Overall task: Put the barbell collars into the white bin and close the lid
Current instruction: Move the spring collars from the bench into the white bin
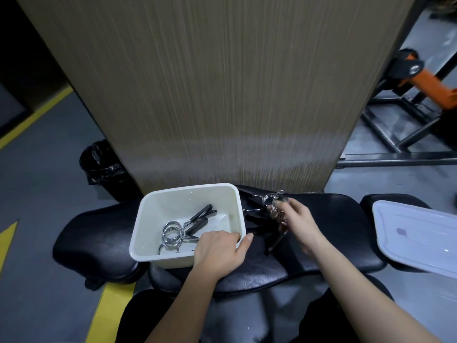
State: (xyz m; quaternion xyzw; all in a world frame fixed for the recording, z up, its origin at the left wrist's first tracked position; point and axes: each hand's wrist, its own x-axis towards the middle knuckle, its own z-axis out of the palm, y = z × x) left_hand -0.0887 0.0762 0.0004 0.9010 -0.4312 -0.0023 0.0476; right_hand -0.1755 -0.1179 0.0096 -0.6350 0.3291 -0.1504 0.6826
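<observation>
Collars were mid-transfer at this moment; the loading step was in hand, not the closing one. The white bin sat open on a black padded bench, and at least two spring collars already lay inside it, chrome coils toward the near wall, black handles pointing toward the far corner. The left hand was clamped on the bin's near right corner, fingers hooked over the rim into the bin and thumb outside, apparently steadying it. The right hand was closed around another collar just beside the bin's right wall; its chrome coil showed above the fingers, blurred, so the exact grip could not be made out. More black handles lay on the bench between the bin and that hand; how many collars remained there could not be counted against the dark padding. The white lid rested flat on the bench's right end, well apart from the bin.

By my judgement the next move called for carrying the held collar leftward over the rim and releasing it clear of the left fingers; any left on the bench would follow; only then would the lid need fetching from the right and pressing down squarely on the rim.
</observation>
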